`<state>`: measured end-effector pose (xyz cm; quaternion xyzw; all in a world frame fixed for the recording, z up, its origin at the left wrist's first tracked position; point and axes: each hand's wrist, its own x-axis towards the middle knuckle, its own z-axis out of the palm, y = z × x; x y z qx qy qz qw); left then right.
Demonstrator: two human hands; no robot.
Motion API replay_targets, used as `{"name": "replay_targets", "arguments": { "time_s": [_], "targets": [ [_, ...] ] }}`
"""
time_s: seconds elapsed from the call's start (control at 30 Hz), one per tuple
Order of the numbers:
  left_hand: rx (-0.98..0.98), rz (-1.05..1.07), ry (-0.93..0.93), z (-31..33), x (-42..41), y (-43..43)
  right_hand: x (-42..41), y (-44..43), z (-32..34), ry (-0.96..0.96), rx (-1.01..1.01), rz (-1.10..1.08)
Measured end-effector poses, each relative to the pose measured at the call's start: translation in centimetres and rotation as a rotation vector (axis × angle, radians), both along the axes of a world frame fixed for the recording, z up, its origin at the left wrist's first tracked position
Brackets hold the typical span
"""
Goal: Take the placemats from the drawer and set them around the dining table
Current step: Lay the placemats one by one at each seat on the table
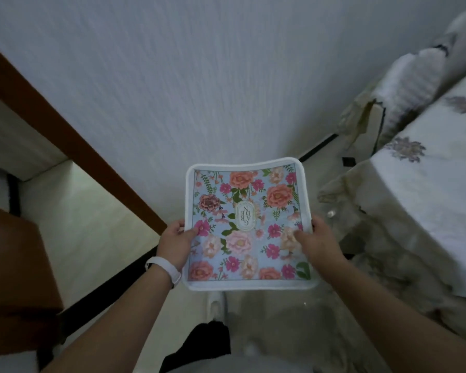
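Two bare forearms, a smooth white band point(163, 268) on the left wrist.

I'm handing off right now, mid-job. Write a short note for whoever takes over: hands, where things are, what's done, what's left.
Left hand: grips the left edge of the placemat.
Right hand: grips its right edge, thumb on top.
Placemat: held roughly flat in the air, flowered side up, above the floor and close to the wall, touching no furniture.
Table: to the right, under a white flowered cloth; no mat shows on the part in view.
Drawer: not in view.
Done: one mat is in hand.
Left: lay it on the table, then the others. Whether more mats lie under this one cannot be told.
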<state>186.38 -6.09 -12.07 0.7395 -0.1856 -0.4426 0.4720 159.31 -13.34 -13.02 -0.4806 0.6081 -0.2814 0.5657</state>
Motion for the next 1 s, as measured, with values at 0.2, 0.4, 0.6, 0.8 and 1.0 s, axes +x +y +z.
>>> {"name": "replay_targets", "arguments": {
  "time_s": [0.2,0.4,0.6,0.8,1.0],
  "targets": [
    [0.000,-0.135,0.078,-1.7,1.0,-10.5,-0.2,-6.4,0.0,0.037,0.027,-0.151],
    [-0.047,-0.222,0.172,-2.1,3.5,-23.6,1.7,-16.3,2.7,0.088,-0.026,-0.253],
    [-0.080,-0.337,0.190,-0.7,4.9,-35.4,3.0,-25.0,5.2,0.104,-0.045,-0.325],
    [-0.107,-0.462,0.168,0.6,3.4,-43.6,1.9,-30.0,5.8,0.173,-0.091,-0.459],
    [-0.121,-0.562,0.134,0.5,-0.6,-52.0,-1.1,-35.4,5.4,0.214,-0.089,-0.560]
  ]
}}
